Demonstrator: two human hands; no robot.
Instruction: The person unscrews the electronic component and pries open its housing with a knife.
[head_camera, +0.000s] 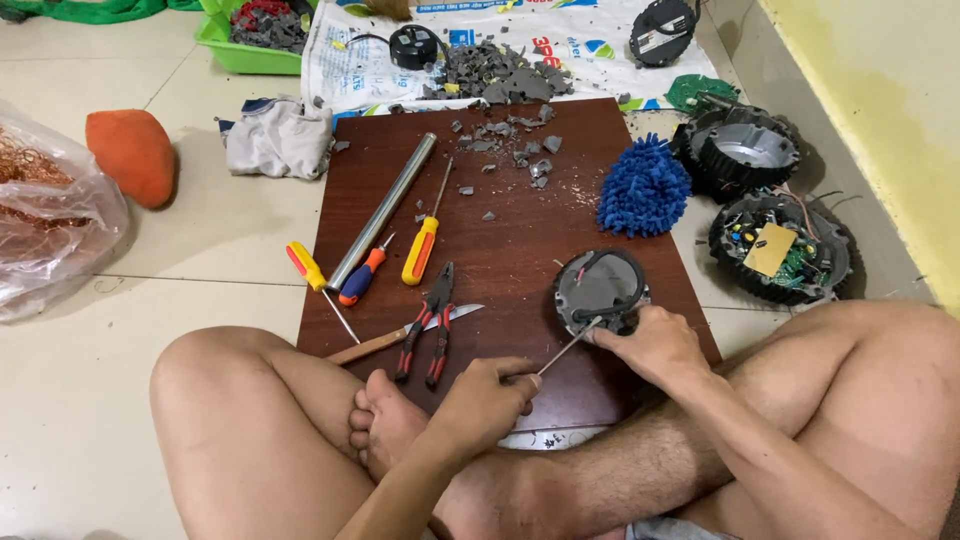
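Nearest the camera, the person sits cross-legged on the tiled floor, and the left hand (487, 398) is clenched around the handle of a thin screwdriver (568, 348) whose shaft slants up and to the right. Its tip meets the lower edge of a round grey motor housing (600, 290), which lies on the near right part of the dark wooden board (510, 225). The right hand (650, 342) grasps the housing's near rim, fingers curled over it and pinning it down.

To prise well here, I judge the right hand should hold the housing flat against the board while the left levers with short, controlled pushes, the tip kept seated in the seam and angled away from the holding fingers, since a slip would run straight toward them.

Just left of the hands lie red-handled pliers (428, 325) across a wooden-handled knife (405, 335). Beyond them sit a yellow-handled screwdriver (421, 250), a blue-and-orange one (362, 277), a yellow-and-red one (306, 266) and a steel tube (383, 211). Farther on, grey plastic fragments (515, 135) scatter over the board's far end, a blue fluffy pad (643, 188) rests at its right edge, and two opened round units (760, 200) sit on the floor to the right
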